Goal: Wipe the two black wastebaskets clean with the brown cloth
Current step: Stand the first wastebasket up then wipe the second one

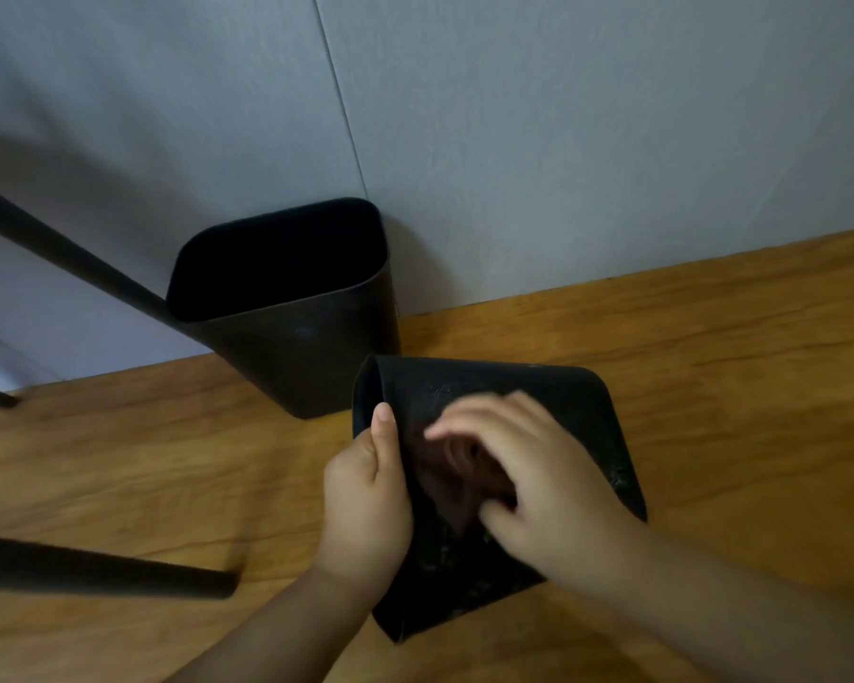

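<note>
One black wastebasket (pixel 287 308) stands upright against the grey wall, its opening facing up. A second black wastebasket (pixel 587 426) is tilted on the wooden floor in front of me, its dusty broad side facing up. My left hand (pixel 366 500) grips its left edge, thumb lying along the outside. My right hand (pixel 528 480), blurred by motion, holds the bunched brown cloth (pixel 449 480) against that broad side, fingers curved over it. Most of the cloth is hidden under the hand.
Black furniture legs (pixel 70 253) slant in from the left, one passing just behind the upright basket, another (pixel 119 569) lying low near the left edge. The wooden floor (pixel 711 337) meets the grey wall (pixel 563 140) behind both baskets.
</note>
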`<state>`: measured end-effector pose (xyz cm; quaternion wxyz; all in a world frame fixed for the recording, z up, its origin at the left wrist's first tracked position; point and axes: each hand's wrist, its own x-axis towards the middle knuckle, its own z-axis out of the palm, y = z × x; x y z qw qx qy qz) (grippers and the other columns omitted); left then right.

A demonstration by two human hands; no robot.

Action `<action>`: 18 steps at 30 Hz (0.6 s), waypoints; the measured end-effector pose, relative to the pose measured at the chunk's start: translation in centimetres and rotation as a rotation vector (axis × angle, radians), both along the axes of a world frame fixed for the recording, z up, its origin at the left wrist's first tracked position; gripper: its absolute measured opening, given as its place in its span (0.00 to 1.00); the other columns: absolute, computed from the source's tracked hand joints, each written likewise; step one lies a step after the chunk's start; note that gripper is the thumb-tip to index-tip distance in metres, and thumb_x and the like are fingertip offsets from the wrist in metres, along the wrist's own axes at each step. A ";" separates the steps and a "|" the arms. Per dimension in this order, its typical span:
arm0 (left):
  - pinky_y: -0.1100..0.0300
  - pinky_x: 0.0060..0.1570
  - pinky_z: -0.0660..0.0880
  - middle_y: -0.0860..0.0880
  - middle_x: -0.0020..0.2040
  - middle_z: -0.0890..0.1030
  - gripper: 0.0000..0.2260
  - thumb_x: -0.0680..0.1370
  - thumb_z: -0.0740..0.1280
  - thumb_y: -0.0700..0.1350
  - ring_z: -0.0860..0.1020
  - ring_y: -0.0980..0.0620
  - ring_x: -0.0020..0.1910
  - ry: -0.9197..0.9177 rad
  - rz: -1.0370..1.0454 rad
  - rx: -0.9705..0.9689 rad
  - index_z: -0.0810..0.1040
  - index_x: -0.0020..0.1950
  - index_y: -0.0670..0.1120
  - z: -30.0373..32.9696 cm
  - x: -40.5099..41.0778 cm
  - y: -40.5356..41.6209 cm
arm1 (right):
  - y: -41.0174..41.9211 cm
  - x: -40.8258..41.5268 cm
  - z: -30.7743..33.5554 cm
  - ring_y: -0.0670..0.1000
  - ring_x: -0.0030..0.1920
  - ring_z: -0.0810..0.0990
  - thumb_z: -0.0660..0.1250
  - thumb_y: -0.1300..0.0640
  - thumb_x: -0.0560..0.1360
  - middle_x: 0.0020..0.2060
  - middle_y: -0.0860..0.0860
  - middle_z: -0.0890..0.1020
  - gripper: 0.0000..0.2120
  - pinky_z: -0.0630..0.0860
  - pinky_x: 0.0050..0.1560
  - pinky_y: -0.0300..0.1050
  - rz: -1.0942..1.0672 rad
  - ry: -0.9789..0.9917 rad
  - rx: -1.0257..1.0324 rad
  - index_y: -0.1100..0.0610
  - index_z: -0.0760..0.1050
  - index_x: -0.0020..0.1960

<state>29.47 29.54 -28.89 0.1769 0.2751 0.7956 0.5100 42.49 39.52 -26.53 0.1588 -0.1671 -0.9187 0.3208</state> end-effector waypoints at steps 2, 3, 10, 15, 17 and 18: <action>0.64 0.26 0.66 0.48 0.24 0.68 0.27 0.77 0.50 0.60 0.68 0.54 0.24 -0.012 0.008 0.002 0.68 0.28 0.42 0.0 -0.2 -0.1 | -0.8 1.7 -0.8 0.38 0.62 0.67 0.61 0.56 0.66 0.59 0.33 0.70 0.25 0.69 0.55 0.34 0.081 -0.036 0.020 0.40 0.70 0.62; 0.63 0.27 0.67 0.47 0.25 0.69 0.28 0.77 0.50 0.60 0.69 0.52 0.25 -0.031 -0.005 0.002 0.69 0.29 0.40 0.1 -0.2 -0.1 | -0.5 2.1 -1.1 0.38 0.62 0.67 0.61 0.55 0.66 0.59 0.32 0.71 0.25 0.69 0.55 0.34 0.064 -0.037 0.035 0.39 0.70 0.62; 0.58 0.30 0.69 0.43 0.29 0.71 0.27 0.82 0.52 0.55 0.70 0.46 0.29 -0.070 0.005 0.012 0.72 0.33 0.37 0.3 -0.1 0.8 | 0.5 -0.4 -0.5 0.42 0.65 0.69 0.69 0.57 0.69 0.61 0.39 0.72 0.26 0.67 0.68 0.43 -0.232 -0.009 0.003 0.44 0.71 0.65; 0.52 0.33 0.73 0.33 0.32 0.75 0.31 0.81 0.52 0.57 0.74 0.39 0.31 -0.031 0.002 0.004 0.72 0.35 0.30 0.0 -0.7 0.6 | -0.9 1.0 -1.3 0.38 0.63 0.67 0.68 0.60 0.66 0.60 0.33 0.69 0.30 0.63 0.60 0.31 -0.011 -0.061 0.005 0.39 0.69 0.63; 0.46 0.37 0.76 0.30 0.36 0.76 0.31 0.81 0.52 0.57 0.76 0.33 0.37 -0.095 0.038 -0.001 0.73 0.39 0.29 -0.1 -1.0 0.4 | 0.4 1.9 -1.9 0.36 0.63 0.66 0.68 0.59 0.67 0.60 0.33 0.70 0.28 0.66 0.61 0.34 -0.097 -0.072 0.007 0.38 0.69 0.63; 0.45 0.39 0.76 0.30 0.37 0.76 0.31 0.81 0.52 0.58 0.76 0.32 0.38 -0.121 0.053 -0.010 0.73 0.40 0.29 -0.1 -1.2 0.4 | 1.1 2.1 -2.1 0.36 0.64 0.66 0.68 0.58 0.68 0.60 0.33 0.70 0.27 0.67 0.63 0.38 -0.173 -0.080 -0.016 0.39 0.69 0.63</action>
